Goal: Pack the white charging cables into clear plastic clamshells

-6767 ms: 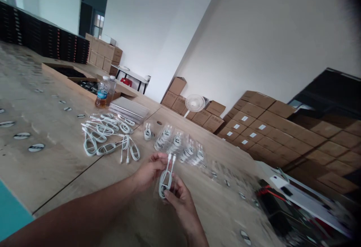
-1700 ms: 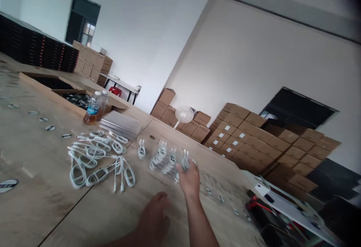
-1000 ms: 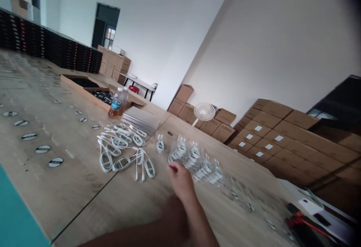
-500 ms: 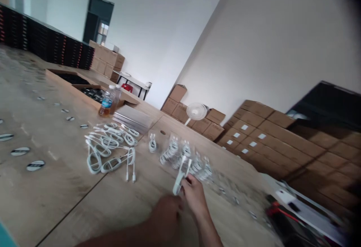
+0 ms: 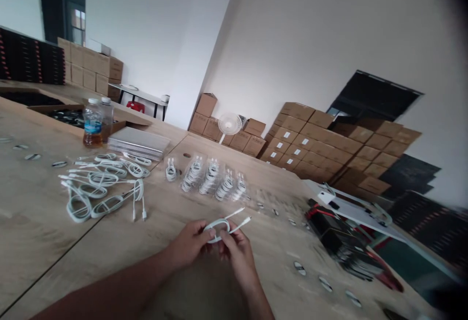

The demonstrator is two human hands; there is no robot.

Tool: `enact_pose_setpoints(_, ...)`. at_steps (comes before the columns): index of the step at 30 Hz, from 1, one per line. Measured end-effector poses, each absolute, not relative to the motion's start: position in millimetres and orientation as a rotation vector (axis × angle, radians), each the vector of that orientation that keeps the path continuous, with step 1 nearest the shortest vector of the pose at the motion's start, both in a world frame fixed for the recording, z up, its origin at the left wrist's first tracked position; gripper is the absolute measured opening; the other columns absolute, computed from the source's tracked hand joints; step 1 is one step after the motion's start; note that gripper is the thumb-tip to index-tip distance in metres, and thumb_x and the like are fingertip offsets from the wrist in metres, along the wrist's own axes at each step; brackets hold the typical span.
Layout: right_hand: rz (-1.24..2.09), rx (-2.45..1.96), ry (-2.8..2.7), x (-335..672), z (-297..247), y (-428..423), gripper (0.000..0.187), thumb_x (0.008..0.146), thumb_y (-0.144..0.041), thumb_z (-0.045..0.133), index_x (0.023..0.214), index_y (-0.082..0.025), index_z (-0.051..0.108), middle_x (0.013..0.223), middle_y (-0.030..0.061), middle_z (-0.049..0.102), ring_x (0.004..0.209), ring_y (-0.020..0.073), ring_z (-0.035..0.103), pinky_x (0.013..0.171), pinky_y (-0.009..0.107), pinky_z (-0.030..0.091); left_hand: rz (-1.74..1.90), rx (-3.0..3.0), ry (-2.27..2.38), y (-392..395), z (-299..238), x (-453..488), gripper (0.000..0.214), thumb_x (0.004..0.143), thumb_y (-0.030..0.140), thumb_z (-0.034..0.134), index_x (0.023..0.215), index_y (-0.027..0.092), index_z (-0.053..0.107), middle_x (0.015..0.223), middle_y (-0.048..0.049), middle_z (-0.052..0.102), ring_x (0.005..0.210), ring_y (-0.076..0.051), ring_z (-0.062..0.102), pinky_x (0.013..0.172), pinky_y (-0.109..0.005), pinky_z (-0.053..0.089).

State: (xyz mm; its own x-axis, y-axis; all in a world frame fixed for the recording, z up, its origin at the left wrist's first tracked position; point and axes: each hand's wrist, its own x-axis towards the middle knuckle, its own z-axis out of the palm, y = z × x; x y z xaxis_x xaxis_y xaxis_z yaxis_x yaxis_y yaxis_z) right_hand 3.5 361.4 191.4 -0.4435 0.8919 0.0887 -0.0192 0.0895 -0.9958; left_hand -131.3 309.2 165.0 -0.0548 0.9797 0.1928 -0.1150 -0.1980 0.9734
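Observation:
A coiled white charging cable [image 5: 218, 223] is held between both hands above the wooden table, its two plug ends pointing up and to the right. My left hand [image 5: 190, 243] pinches the left side of the loop with thumb and fingers. On the right side, my right hand [image 5: 237, 249] grips the same coil near its plug ends. Left of the hands lies a loose pile of white coiled cables [image 5: 104, 183]. Beyond them stand rows of bagged cables [image 5: 210, 178], with a single coiled cable [image 5: 170, 170] beside them.
Two bottles [image 5: 92, 124] stand by a stack of flat silver-grey items [image 5: 139, 142] and an open carton [image 5: 47, 110]. Oval labels [image 5: 300, 268] lie along the table's right side, near a black bundle [image 5: 340, 242]. Brown boxes [image 5: 314, 140] and a fan [image 5: 229, 124] are behind.
The view has swung right. My left hand has come up to the cable and now grips it too; the right hand has drawn the cable back from the bagged rows.

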Motion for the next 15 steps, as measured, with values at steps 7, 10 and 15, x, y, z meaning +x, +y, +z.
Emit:
enact_pose_setpoints(7, 1.569, -0.869, -1.345, 10, 193, 361, 0.036, 0.064, -0.047, 0.076, 0.075, -0.019, 0.056, 0.050, -0.0082, 0.051, 0.040, 0.0067, 0.041, 0.036, 0.018, 0.028, 1.542, 1.130, 1.188, 311, 163, -132, 0.036, 0.082, 0.049, 0.053, 0.102, 0.021, 0.043, 0.078, -0.0006, 0.062, 0.061, -0.014, 0.058, 0.050, -0.023, 0.039)
enact_pose_setpoints(10, 1.592, -0.909, -1.273, 9, 195, 359, 0.037, 0.063, -0.047, 0.077, 0.069, -0.019, 0.053, 0.051, -0.0077, 0.053, 0.039, 0.0063, 0.044, 0.034, 0.017, 0.027, 1.516, 1.547, 1.299, 302, 169, -134, 0.024, 0.085, 0.040, 0.052, 0.099, 0.020, 0.050, 0.091, -0.0036, 0.062, 0.076, -0.015, 0.058, 0.063, -0.024, 0.042)
enact_pose_setpoints(15, 1.551, -0.905, -1.264, 8, 194, 358, 0.036, 0.064, -0.046, 0.078, 0.064, -0.019, 0.053, 0.048, -0.0072, 0.054, 0.038, 0.0063, 0.045, 0.036, 0.018, 0.031, 1.365, 1.786, 1.318, 296, 175, -136, 0.019, 0.085, 0.037, 0.053, 0.087, 0.018, 0.057, 0.084, -0.0023, 0.062, 0.076, -0.015, 0.054, 0.069, -0.026, 0.040)
